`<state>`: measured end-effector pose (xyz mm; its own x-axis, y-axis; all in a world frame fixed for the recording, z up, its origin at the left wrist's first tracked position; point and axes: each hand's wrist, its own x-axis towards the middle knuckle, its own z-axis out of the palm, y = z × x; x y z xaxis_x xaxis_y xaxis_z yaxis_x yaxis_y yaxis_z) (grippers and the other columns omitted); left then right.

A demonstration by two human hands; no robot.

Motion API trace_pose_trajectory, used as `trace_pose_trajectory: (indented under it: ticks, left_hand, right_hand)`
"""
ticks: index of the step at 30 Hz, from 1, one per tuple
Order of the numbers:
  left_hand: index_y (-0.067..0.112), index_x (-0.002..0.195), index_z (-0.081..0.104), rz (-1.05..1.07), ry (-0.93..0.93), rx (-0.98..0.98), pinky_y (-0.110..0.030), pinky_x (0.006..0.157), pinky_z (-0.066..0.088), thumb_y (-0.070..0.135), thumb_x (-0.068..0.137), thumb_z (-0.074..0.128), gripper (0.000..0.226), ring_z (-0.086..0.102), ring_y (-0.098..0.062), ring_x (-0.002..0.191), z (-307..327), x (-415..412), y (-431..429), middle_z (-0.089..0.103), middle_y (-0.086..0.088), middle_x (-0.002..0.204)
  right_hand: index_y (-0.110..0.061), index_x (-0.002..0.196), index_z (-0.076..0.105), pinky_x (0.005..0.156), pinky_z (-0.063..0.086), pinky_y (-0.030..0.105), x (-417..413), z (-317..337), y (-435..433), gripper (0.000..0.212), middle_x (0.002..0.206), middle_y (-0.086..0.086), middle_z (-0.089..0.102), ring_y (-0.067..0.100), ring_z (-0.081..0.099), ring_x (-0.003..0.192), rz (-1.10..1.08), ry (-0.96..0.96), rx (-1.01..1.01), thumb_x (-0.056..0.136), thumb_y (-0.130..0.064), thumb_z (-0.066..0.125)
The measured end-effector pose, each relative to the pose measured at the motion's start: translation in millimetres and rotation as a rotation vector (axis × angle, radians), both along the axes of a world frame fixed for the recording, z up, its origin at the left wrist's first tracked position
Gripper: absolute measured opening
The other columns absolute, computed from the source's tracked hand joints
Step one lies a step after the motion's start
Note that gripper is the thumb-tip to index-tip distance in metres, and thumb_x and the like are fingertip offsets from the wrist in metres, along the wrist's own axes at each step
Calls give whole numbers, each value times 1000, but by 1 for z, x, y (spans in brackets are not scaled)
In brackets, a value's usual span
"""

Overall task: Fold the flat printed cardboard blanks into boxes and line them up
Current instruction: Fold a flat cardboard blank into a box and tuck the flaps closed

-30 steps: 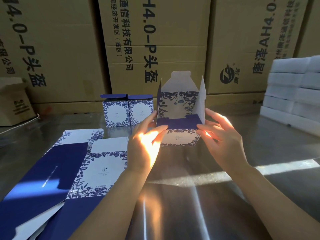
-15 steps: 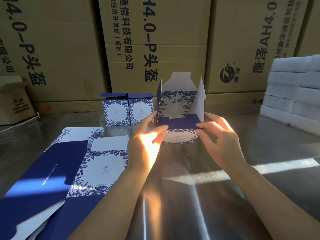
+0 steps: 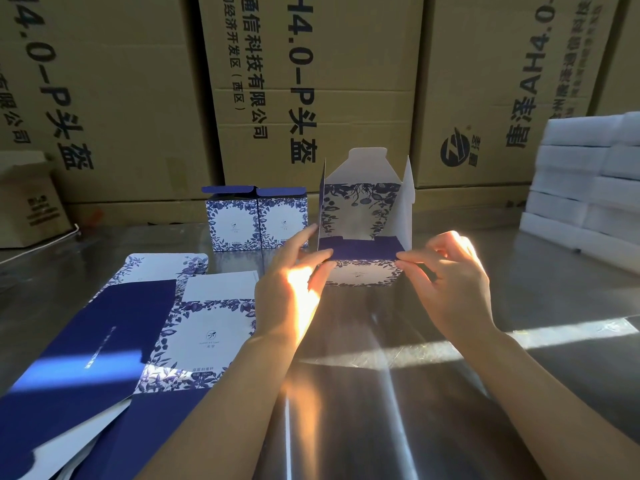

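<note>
Spare blanks (image 3: 145, 341) lying flat at 8 o'clock on counter (image 3: 398, 427); two done boxes (image 3: 256, 220) sitting at 11. Left hand (image 3: 289, 282) pinching open box (image 3: 362, 273) at its left front corner, right hand (image 3: 453, 282) pinching the right corner, both pressing blue flap (image 3: 360, 249). Open box standing at 12. Risk: uneven squeezing creasing the flap, or box skidding away.

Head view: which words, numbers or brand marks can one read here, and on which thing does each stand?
"H4.0-P头盔" on the middle carton.
"信科技有限公司" on the same carton.
".0-P头盔" on the left carton.
"AH4.0", turned the other way, on the right carton.
Small print on the flat blank, folded boxes and half-folded box: too small to read.
</note>
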<state>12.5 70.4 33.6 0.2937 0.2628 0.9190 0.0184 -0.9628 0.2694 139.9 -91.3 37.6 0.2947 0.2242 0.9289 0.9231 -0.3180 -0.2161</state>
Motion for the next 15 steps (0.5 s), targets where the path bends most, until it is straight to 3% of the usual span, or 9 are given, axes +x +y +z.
trace_pose_trajectory:
  ticks: [5, 7, 10, 15]
  left_hand:
    - [11, 93, 74, -25, -36, 22, -38, 65, 59, 7, 70, 81, 24, 67, -19, 74, 1, -2, -2, 69, -6, 103]
    - [12, 98, 73, -31, -26, 18, -34, 62, 59, 9, 71, 80, 29, 63, -19, 73, 0, -2, -2, 67, -4, 96]
    - [11, 112, 67, -96, -34, -91, -27, 67, 55, 11, 73, 79, 41, 57, -11, 79, -1, -2, -4, 57, 4, 93]
    - [13, 117, 60, -140, -62, -119, -26, 66, 54, 11, 72, 80, 49, 56, -5, 80, -2, -1, -5, 60, 4, 94]
  right_hand:
    - [-18, 83, 78, 57, 31, 13, 1, 0, -3, 8, 83, -12, 43, 5, 37, 76, 9, -5, 4, 76, -17, 79]
    - [-19, 83, 77, 59, 31, 12, 2, 1, -3, 9, 84, -11, 43, 3, 34, 76, 14, 24, 11, 75, -16, 80]
    - [-20, 85, 77, 59, 33, 19, 2, 2, -2, 10, 84, -9, 42, 10, 37, 77, 42, 20, 24, 76, -18, 78]
    - [-18, 82, 77, 64, 37, 29, 0, 2, -2, 8, 80, -6, 43, 16, 40, 73, 41, -30, -6, 75, -22, 77]
